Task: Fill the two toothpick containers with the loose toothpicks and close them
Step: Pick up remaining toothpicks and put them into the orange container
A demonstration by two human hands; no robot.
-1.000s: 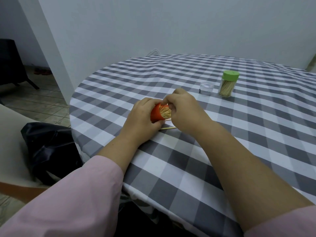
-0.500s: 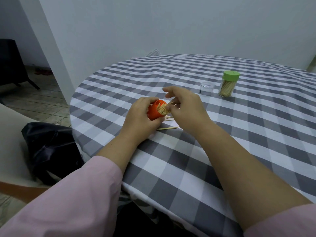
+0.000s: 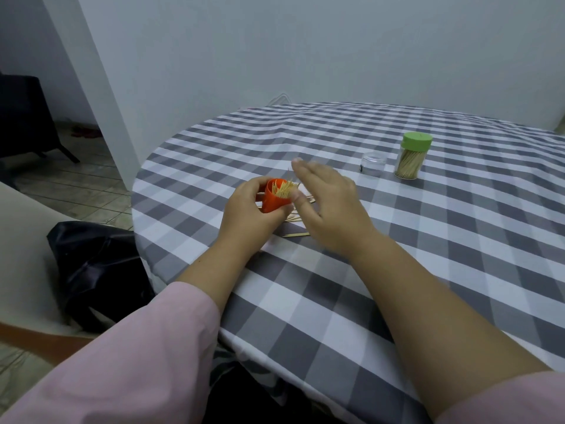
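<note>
Left fingers [image 3: 244,191] curled around orange container [image 3: 275,199]; right fingers [image 3: 308,172] straight, just beside it.

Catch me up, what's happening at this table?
A person is refilling toothpick holders. The left hand grips an open orange holder part full of picks; the right hand hovers open beside it. A few loose picks lie on the cloth. The green-lidded jar stands closed, a clear cap beside it.
</note>
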